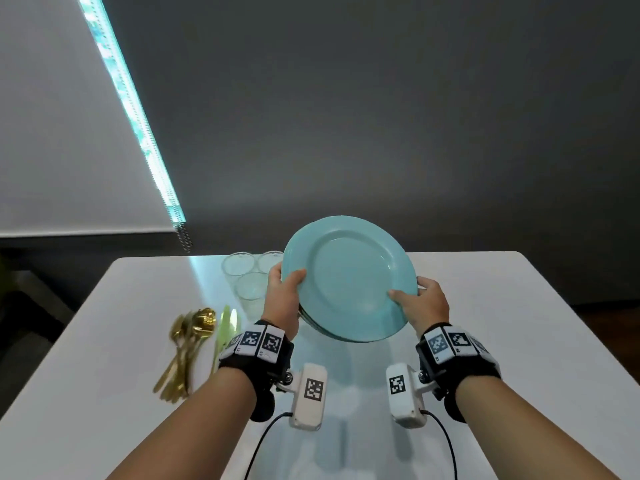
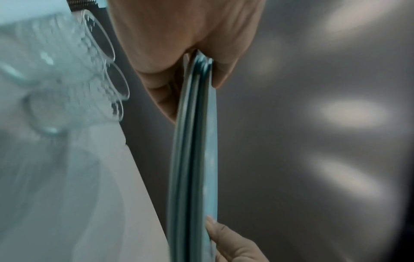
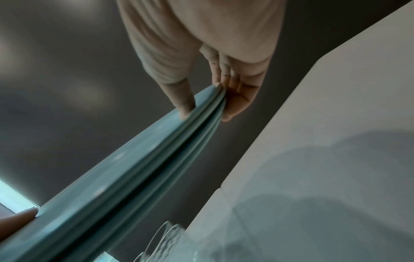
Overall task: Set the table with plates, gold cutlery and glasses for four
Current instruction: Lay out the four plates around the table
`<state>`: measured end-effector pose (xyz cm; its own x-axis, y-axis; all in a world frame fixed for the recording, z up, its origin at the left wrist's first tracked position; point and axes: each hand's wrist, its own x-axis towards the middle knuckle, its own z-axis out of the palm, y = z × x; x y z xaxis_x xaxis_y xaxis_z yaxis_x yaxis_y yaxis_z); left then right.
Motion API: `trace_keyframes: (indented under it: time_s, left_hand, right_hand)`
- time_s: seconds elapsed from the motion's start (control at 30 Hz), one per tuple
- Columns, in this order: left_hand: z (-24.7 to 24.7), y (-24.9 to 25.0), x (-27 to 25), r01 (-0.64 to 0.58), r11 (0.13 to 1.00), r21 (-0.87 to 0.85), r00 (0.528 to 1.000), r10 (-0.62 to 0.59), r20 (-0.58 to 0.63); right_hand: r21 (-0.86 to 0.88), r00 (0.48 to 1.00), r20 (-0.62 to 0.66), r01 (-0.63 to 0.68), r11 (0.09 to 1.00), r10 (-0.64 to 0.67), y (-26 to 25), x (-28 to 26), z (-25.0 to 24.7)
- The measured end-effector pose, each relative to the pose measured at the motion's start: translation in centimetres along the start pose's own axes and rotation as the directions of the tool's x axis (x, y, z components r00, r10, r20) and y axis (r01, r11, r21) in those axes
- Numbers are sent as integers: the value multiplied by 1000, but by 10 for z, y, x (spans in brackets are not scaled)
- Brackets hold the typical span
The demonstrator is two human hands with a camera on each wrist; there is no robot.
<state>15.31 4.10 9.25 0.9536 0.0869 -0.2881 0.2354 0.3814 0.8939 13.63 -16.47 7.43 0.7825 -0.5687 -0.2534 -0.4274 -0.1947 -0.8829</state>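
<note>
A stack of light blue plates (image 1: 349,275) is lifted above the white table (image 1: 502,323), tilted toward me. My left hand (image 1: 282,294) grips its left rim, thumb on top and fingers beneath. My right hand (image 1: 420,301) grips the right rim the same way. The left wrist view shows the stacked plates (image 2: 195,159) edge-on in my left hand (image 2: 190,58); the right wrist view shows the stacked plates (image 3: 134,177) pinched by my right hand (image 3: 210,92). Clear glasses (image 1: 247,275) stand just left of the plates. Gold cutlery (image 1: 187,348) lies in a pile at the left.
Pale green knives (image 1: 225,327) lie beside the gold cutlery. The table's far edge (image 1: 467,252) runs just behind the plates, with a dark wall beyond. A bright window strip (image 1: 131,109) slants at the upper left.
</note>
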Motion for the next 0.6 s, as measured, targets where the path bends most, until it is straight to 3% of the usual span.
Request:
trace_keyframes:
  time_s: [0.27, 0.43, 0.6]
  left_hand:
    - [76, -69, -5, 118, 993, -28, 990, -120, -74]
    - [100, -85, -3, 95, 994, 49, 977, -84, -198]
    - [102, -84, 3, 61, 988, 145, 954, -15, -301]
  right_hand:
    - [77, 993, 22, -117, 990, 115, 62, 73, -86]
    - [148, 981, -16, -189, 971, 193, 80, 101, -124]
    - [381, 931, -117, -279, 882, 345, 101, 122, -152]
